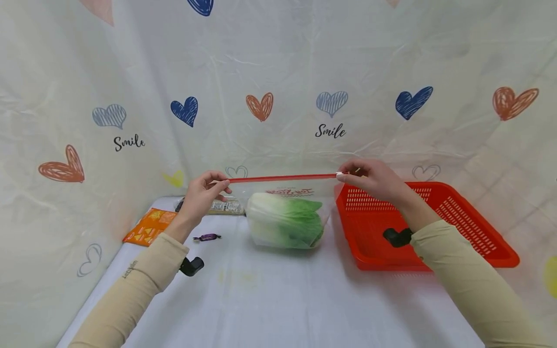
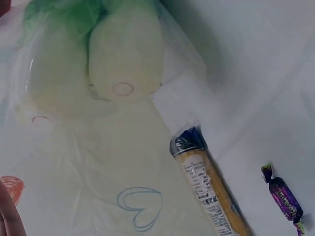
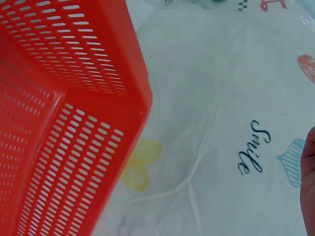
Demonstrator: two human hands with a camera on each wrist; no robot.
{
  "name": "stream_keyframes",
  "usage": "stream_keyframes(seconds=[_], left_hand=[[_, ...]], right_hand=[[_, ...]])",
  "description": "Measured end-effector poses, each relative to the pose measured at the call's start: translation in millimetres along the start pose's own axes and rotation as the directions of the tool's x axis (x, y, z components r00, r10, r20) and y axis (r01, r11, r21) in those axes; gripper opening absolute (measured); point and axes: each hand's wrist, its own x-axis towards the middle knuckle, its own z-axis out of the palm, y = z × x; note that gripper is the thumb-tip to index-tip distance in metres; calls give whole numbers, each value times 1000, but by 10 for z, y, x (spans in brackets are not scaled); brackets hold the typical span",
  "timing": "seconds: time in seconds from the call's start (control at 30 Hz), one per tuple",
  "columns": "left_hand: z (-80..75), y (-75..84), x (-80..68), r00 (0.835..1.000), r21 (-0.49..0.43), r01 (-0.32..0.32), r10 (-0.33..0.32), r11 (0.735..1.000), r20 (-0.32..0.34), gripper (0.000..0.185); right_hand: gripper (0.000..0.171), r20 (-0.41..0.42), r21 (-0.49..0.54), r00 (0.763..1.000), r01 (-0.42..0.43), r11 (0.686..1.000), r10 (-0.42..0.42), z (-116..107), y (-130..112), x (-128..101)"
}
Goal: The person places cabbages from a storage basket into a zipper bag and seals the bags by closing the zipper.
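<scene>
A clear zip bag with a red zip strip hangs upright in the middle of the head view. Inside are two napa cabbages, pale bases left and green leaves right; the left wrist view shows both cabbages through the plastic. My left hand pinches the strip's left end between thumb and fingers. At the right end my right hand pinches the strip by a small white slider. The strip is stretched straight between both hands. Only edges of the hands show in the wrist views.
A red perforated basket stands on the right, below my right forearm. On the left lie an orange snack packet, a purple wrapped candy and a long labelled packet with a dark blue end. A heart-printed sheet hangs behind.
</scene>
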Motion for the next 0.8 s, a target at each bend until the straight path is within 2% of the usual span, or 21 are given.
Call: stream_keyframes(seconds=[0.1,0.33,0.43,0.57,0.63,0.7,0.8], left_hand=[[12,89,-30,1000,-22,0,0,1000,5,24],[23,402,-130,995,-65,-99,101,993,21,20],[56,470,-92,997,-60,-74,73,995,-8,23],[118,450,34,998,-17,28,-28,999,-52,27],[137,425,112,996,-18,56,-57,998,-72,26],[147,425,166,994,-27,62,-64,998,-88,24],[153,413,178,996,-24,39,-41,999,-81,22]], right_hand=[[16,-3,16,1000,-13,1000,14,-82,-48,-51],[13,-7,65,999,36,997,-36,-348,-216,-128],[13,-17,33,1000,26,999,-25,-380,-248,-78],[21,-27,-72,999,-22,997,20,-315,-232,50],[25,-44,-100,998,-40,994,36,-270,-215,96],[28,-65,-113,997,-58,992,51,-243,-206,116],[29,-71,-128,995,-75,989,66,-238,-186,102]])
